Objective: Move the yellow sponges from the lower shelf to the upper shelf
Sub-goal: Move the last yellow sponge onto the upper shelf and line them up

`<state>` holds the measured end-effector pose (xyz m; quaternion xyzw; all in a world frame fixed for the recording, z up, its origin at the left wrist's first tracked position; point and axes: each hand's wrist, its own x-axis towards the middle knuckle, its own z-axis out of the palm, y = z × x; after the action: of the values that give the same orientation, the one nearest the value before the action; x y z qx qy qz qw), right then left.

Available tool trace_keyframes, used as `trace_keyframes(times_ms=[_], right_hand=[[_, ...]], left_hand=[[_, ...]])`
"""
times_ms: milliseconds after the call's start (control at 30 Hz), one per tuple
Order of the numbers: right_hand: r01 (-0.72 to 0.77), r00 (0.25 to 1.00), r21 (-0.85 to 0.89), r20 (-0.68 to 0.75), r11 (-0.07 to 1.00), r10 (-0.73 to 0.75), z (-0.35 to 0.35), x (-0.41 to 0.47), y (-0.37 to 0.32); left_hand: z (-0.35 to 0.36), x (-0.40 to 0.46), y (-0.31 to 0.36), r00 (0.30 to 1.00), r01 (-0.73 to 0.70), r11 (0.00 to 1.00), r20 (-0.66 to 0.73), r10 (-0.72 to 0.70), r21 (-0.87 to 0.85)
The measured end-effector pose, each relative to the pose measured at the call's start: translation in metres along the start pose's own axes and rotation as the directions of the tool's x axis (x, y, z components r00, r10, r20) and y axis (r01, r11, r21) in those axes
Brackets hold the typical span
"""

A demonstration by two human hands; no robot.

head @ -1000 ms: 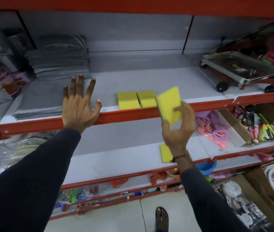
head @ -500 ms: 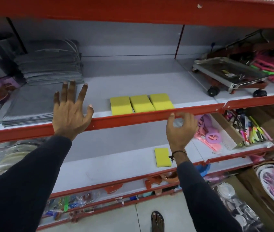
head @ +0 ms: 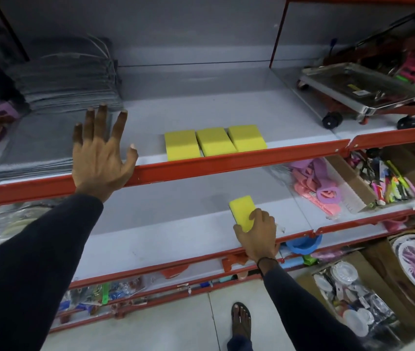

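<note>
Three yellow sponges [head: 214,141] lie side by side near the front of the upper shelf [head: 226,107], just behind its red lip. One more yellow sponge [head: 242,211] is on the lower shelf [head: 150,236], its far end tilted up. My right hand [head: 258,234] grips its near end with fingers curled over it. My left hand [head: 100,153] rests flat with fingers spread on the red front edge of the upper shelf, left of the sponge row, holding nothing.
Stacked grey cloths [head: 67,79] fill the upper shelf's left side. A steel wheeled trolley [head: 358,89] stands on the right section. Pink plastic items [head: 313,186] and a box of pens [head: 389,178] sit right of the lower shelf. My sandalled foot [head: 241,320] is on the tiled floor.
My right hand set the third sponge down in the upper row, dropped to the lower shelf and closed on the last sponge there. My left hand stayed on the shelf edge.
</note>
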<state>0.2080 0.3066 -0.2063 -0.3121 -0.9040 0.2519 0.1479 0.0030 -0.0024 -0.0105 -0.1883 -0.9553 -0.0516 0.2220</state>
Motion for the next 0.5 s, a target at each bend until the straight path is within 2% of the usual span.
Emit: trace_keyframes(times_ms=[67,133,233,300,400,433,500], right_hand=[[0.135,0.979,0.159,-0.172,0.978,-0.107,-0.026,-0.005,-0.008],[0.265,0.93,0.245,-0.318,0.932,-0.181,-0.057,-0.003,-0.016],[0.4,0.828,0.274,-0.516,0.875,-0.217,-0.111,0.017,-0.037],[0.407,0.78,0.263,-0.599,0.875,-0.182,-0.147,0.043,-0.058],[0.324,0.778,0.198,-0.611,0.925,-0.142,-0.181,0.088,-0.085],[0.284,0.813,0.153,-0.562,0.946,-0.153,-0.186,0.102,-0.089],[0.162,0.922,0.001,-0.357,0.987,-0.151,-0.188,0.121,-0.092]], left_hand=[[0.001,0.0,-0.001,1.0,0.004,1.0,-0.001,-0.004,0.002],[0.001,-0.002,-0.002,1.0,0.004,1.0,0.011,-0.004,0.002],[0.001,-0.002,-0.003,1.0,-0.005,1.0,0.015,0.005,0.005],[0.001,-0.003,-0.003,1.0,-0.011,1.0,0.019,0.011,-0.003],[0.001,-0.002,-0.002,0.999,-0.012,1.0,0.041,0.011,0.009],[0.001,-0.002,-0.002,0.999,-0.013,1.0,0.045,0.012,0.012],[0.0,-0.002,-0.002,0.998,-0.016,1.0,0.053,0.015,0.019]])
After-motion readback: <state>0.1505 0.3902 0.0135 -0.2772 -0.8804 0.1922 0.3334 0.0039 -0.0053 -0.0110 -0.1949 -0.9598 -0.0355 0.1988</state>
